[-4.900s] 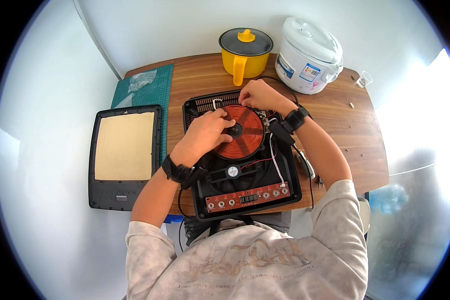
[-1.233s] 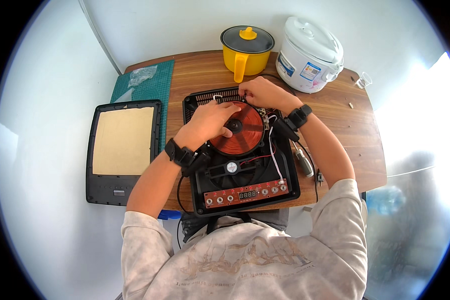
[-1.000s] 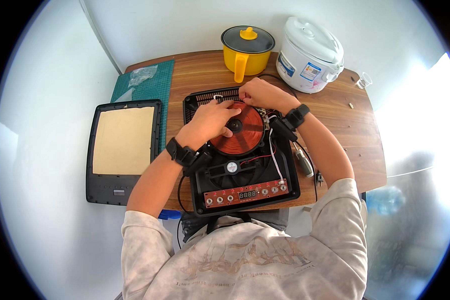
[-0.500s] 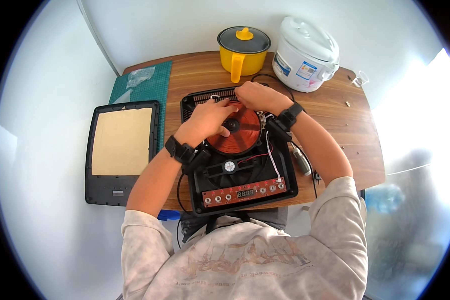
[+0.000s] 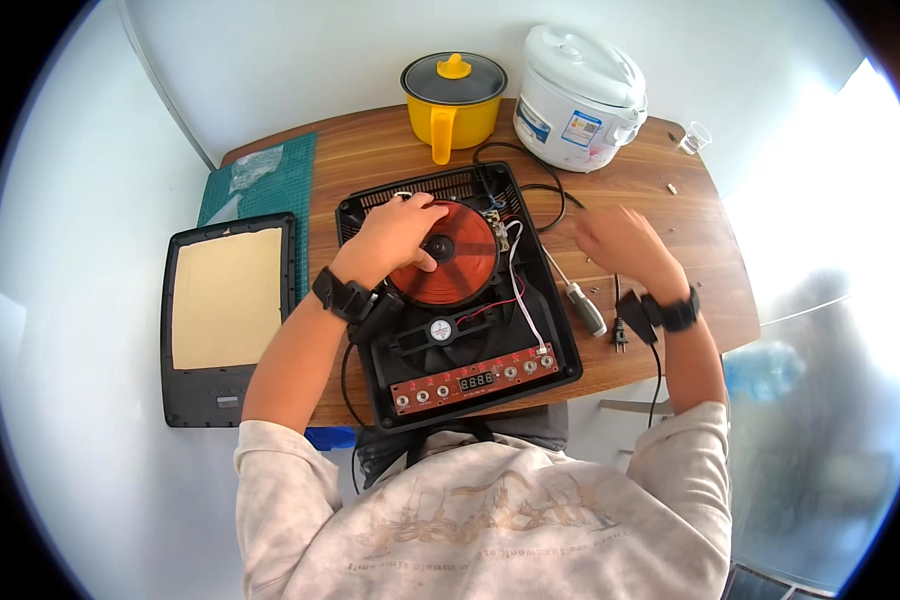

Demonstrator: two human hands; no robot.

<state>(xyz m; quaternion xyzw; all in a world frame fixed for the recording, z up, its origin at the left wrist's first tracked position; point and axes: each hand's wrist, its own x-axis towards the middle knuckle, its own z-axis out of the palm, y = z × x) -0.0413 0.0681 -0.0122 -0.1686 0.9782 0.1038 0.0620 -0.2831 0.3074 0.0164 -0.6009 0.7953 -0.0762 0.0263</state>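
Note:
An opened induction cooker base (image 5: 560, 350) lies on the table in front of me, its round copper-red coil (image 5: 470, 265) exposed. My left hand (image 5: 390, 240) grips the coil's left part, thumb near the centre and fingers toward its upper edge. My right hand (image 5: 625, 240) is off to the right of the base, above the table, its fingers smeared by motion. A screwdriver (image 5: 586, 308) with a grey-green handle lies between that hand and the base. A white ribbon cable (image 5: 519, 290) runs down to the red control board (image 5: 480, 383).
The cooker's top panel (image 5: 228, 300) lies underside up at the left, partly over a green cutting mat (image 5: 288, 180). Behind stand a yellow pot (image 5: 470, 120) and a white rice cooker (image 5: 580, 90). A power plug (image 5: 620, 335) and a small clear cup (image 5: 696, 138) are at the right.
My right hand has left the base's upper edge and moved right and toward me, over the table. The left hand stays on the coil. The whole view has shifted slightly.

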